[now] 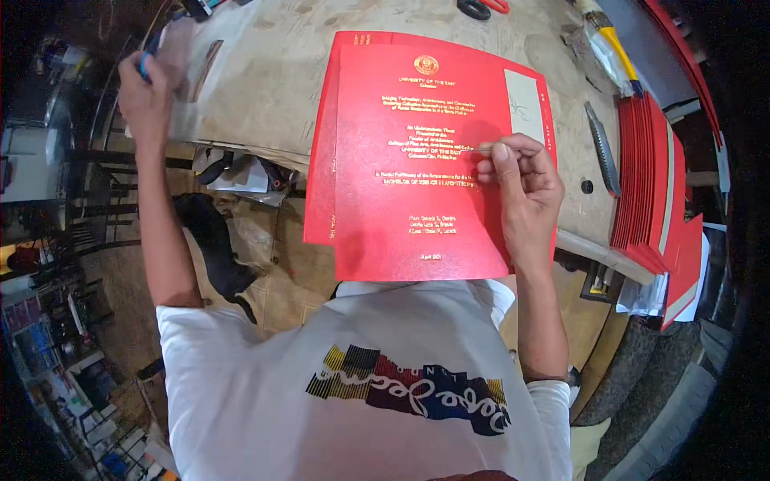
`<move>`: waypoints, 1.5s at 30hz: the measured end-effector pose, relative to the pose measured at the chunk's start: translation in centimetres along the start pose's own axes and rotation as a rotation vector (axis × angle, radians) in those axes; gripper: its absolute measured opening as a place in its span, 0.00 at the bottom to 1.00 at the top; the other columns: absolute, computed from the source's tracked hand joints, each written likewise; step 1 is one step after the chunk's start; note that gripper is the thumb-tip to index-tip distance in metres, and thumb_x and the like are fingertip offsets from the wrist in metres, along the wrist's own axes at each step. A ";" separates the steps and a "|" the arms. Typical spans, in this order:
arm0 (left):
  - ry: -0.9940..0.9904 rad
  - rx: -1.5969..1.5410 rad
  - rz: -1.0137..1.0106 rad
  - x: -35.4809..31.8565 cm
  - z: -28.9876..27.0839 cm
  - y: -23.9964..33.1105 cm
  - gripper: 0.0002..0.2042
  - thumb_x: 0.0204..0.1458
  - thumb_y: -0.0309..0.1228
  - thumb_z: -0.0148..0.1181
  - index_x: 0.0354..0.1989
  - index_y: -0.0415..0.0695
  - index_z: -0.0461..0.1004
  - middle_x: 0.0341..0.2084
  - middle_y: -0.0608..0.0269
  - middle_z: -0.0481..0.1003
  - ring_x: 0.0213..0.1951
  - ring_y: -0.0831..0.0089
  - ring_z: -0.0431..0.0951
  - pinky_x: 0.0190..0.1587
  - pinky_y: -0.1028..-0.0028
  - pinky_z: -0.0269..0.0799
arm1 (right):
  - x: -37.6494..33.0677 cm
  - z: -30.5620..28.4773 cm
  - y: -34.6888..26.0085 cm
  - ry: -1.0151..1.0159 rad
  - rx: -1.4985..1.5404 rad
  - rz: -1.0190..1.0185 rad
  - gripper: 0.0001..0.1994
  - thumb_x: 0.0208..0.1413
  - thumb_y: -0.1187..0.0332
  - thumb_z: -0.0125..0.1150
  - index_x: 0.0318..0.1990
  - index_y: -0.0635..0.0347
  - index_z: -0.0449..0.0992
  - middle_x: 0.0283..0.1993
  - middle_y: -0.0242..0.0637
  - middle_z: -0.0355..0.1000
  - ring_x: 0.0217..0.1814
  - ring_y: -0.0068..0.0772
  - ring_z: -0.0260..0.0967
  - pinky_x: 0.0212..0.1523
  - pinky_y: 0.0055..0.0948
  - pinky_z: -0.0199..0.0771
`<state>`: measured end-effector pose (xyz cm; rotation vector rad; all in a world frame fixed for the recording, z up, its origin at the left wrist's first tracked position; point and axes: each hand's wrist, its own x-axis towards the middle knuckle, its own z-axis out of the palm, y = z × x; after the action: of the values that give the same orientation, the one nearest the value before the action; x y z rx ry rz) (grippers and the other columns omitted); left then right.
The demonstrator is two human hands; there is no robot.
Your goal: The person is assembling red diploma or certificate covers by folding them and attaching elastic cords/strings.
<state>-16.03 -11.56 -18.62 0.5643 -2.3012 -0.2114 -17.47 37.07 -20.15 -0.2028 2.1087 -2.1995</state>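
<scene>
Head view: a red book cover (413, 168) with gold lettering lies in the middle of the frame, its long axis running from the top of the picture down toward the person's chest, its lower edge hanging past the edge of the worktable (273, 72). A second red cover lies under it, showing along the left and top margins.

The right hand (517, 176) sits at the cover's right edge, right of centre in the frame. Its fingers (501, 154) are pressed together, pinching a thin pale strip (484, 147) that points left across the cover, just below a pale rectangular patch (524, 104) in the cover's upper right corner. This hand is on the cover; the strip lies directly at its fingertips.

The left hand (144, 96) is well apart, in the upper left of the frame, raised past the table's left side. Its fingers are closed around a clear plastic sheet (180, 80) and what looks like a small blue object; exactly which I cannot tell.

A stack of red covers (650, 176) stands at the right edge, with a utility knife (601, 148) between it and the right hand.
</scene>
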 end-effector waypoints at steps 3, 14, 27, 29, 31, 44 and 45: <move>0.003 -0.139 0.238 -2.5 -0.8 5.5 0.14 0.62 0.29 0.53 0.53 0.38 0.75 0.39 0.50 0.81 0.34 0.58 0.79 0.39 0.63 0.75 | 0.0 0.2 0.1 0.019 0.025 0.002 0.07 0.70 0.73 0.60 0.50 0.66 0.75 0.39 0.40 0.81 0.37 0.22 0.77 0.41 0.20 0.80; -0.418 -0.555 0.358 -12.3 -1.6 18.0 0.13 0.59 0.30 0.69 0.50 0.40 0.80 0.39 0.57 0.81 0.32 0.63 0.78 0.38 0.69 0.75 | 0.3 0.0 0.1 0.016 0.007 0.005 0.08 0.70 0.73 0.61 0.50 0.66 0.75 0.41 0.41 0.81 0.37 0.23 0.76 0.42 0.21 0.81; -0.610 -0.538 0.639 -14.7 -3.3 20.2 0.22 0.50 0.26 0.70 0.56 0.43 0.77 0.34 0.60 0.75 0.31 0.63 0.75 0.37 0.66 0.71 | 0.3 -0.2 0.2 0.025 0.005 -0.010 0.08 0.69 0.72 0.62 0.51 0.66 0.75 0.41 0.41 0.81 0.37 0.22 0.76 0.42 0.20 0.81; -0.621 -0.512 0.639 -15.0 -3.4 20.7 0.23 0.49 0.26 0.70 0.56 0.43 0.77 0.34 0.61 0.75 0.31 0.63 0.75 0.37 0.66 0.71 | 0.3 -0.1 0.1 0.027 0.010 -0.007 0.08 0.69 0.72 0.62 0.51 0.66 0.75 0.41 0.40 0.81 0.37 0.22 0.76 0.42 0.20 0.81; -0.641 -0.459 0.638 -15.4 -3.5 21.3 0.24 0.47 0.25 0.70 0.56 0.44 0.77 0.34 0.61 0.74 0.33 0.63 0.75 0.38 0.65 0.71 | 0.3 0.0 0.1 0.031 0.019 -0.004 0.08 0.70 0.72 0.62 0.51 0.65 0.75 0.41 0.40 0.80 0.37 0.22 0.76 0.41 0.20 0.81; -0.601 -0.321 0.696 -16.4 -2.4 23.4 0.22 0.51 0.32 0.69 0.58 0.48 0.79 0.32 0.64 0.73 0.31 0.64 0.74 0.34 0.67 0.69 | 0.7 -0.4 0.2 0.024 0.012 -0.001 0.07 0.70 0.72 0.62 0.50 0.65 0.75 0.40 0.39 0.80 0.37 0.22 0.76 0.41 0.20 0.80; -0.602 -0.306 0.708 -16.4 -2.3 23.5 0.22 0.51 0.32 0.69 0.58 0.48 0.79 0.32 0.64 0.73 0.31 0.64 0.74 0.34 0.67 0.69 | 0.7 -0.5 0.2 0.020 0.027 0.005 0.07 0.70 0.72 0.61 0.50 0.65 0.75 0.40 0.39 0.80 0.37 0.22 0.76 0.41 0.20 0.80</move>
<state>-11.99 16.91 -20.00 -0.5512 -2.7984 -0.4122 -18.27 37.44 -20.35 -0.1743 2.0856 -2.2346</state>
